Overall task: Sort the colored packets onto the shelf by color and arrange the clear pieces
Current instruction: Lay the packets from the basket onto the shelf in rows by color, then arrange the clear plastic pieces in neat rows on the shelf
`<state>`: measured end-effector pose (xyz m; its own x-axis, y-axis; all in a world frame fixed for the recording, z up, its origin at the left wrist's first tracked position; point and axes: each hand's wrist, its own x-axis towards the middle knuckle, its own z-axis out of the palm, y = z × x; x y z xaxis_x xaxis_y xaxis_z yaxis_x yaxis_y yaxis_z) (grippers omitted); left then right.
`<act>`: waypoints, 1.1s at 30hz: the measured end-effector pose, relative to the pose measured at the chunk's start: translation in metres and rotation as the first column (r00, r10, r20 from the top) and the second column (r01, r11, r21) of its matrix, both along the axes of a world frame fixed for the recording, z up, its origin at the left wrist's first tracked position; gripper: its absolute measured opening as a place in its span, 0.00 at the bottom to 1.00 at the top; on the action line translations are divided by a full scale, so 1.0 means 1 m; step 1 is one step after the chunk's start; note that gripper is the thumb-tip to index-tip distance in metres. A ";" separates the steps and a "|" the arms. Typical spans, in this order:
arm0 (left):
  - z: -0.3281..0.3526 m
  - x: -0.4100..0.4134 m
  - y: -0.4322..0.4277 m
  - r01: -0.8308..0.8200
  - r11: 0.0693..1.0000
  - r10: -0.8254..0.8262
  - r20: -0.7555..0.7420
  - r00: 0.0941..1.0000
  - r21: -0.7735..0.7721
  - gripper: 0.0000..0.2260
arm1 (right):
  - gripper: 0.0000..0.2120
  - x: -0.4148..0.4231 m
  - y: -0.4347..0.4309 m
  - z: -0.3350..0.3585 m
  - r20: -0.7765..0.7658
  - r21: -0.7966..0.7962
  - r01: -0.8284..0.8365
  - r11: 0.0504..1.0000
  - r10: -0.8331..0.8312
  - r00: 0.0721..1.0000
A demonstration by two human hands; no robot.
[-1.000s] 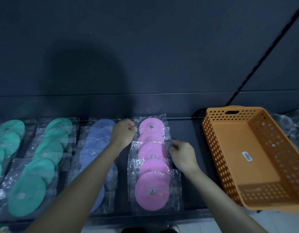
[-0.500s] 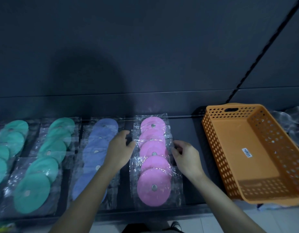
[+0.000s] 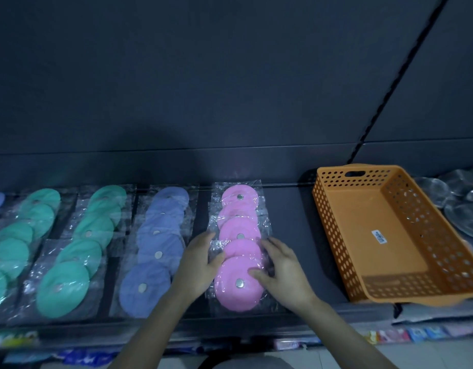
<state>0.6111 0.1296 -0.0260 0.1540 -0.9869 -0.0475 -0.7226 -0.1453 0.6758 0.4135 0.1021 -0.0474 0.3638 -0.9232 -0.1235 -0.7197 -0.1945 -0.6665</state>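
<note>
two relaxed hands, left hand (image 3: pixel 200 262) and right hand (image 3: pixel 283 270), grasp nothing, pressing the pink packets (image 3: pixel 239 230) square; next move likely targets the clear pieces (image 3: pixel 458 201).

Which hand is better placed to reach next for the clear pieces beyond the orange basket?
Probably the right hand. It touches the right edge of the pink packets, on the side of the orange basket and the clear pieces. The left hand touches their left edge and would have to cross over.
</note>
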 end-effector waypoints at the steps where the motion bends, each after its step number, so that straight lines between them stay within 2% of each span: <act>1: 0.000 0.000 0.000 0.004 1.000 -0.004 0.009 1.000 -0.006 0.22 | 0.33 0.000 0.001 0.000 0.007 0.004 0.008 1.000 -0.008 1.000; 4: 0.003 -0.001 0.002 0.022 0.999 -0.020 0.056 0.998 -0.036 0.20 | 0.33 -0.004 0.003 0.009 0.031 -0.019 0.027 0.999 -0.026 0.999; 10: 0.019 -0.020 -0.010 0.045 0.985 -0.030 0.090 0.995 -0.165 0.21 | 0.25 -0.036 0.001 0.052 0.004 -0.252 0.113 0.961 -0.115 0.993; 15: 0.026 -0.061 -0.024 0.075 0.982 -0.075 0.003 0.997 -0.172 0.23 | 0.20 -0.091 -0.015 0.079 -0.043 -0.382 0.240 0.893 -0.276 0.960; 19: 0.035 -0.107 -0.039 0.237 0.955 -0.234 0.042 0.971 -0.180 0.26 | 0.21 -0.152 -0.036 0.080 -0.211 -0.405 0.347 0.846 -0.455 0.865; 24: 0.049 -0.171 -0.060 0.427 0.888 -0.417 0.095 0.904 -0.169 0.28 | 0.22 -0.223 -0.053 0.075 -0.353 -0.409 0.412 0.815 -0.557 0.752; 27: 0.051 -0.196 -0.072 0.556 0.818 -0.517 0.238 0.822 -0.145 0.27 | 0.25 -0.244 -0.049 0.073 -0.285 -0.298 0.482 0.824 -0.559 0.779; 30: 0.044 -0.202 -0.086 0.640 0.765 -0.574 0.371 0.730 -0.077 0.24 | 0.25 -0.251 -0.043 0.067 -0.244 -0.252 0.451 0.856 -0.507 0.827; 33: 0.034 -0.191 -0.092 0.613 0.789 -0.566 0.331 0.755 -0.048 0.21 | 0.25 -0.247 -0.038 0.058 -0.259 -0.300 0.408 0.863 -0.485 0.835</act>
<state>0.4200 0.0373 0.0083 -0.4774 -0.8771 0.0534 -0.7926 0.4560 0.4048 0.1663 0.0638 0.0103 -0.1180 -0.9906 0.0691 -0.9263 0.0847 -0.3672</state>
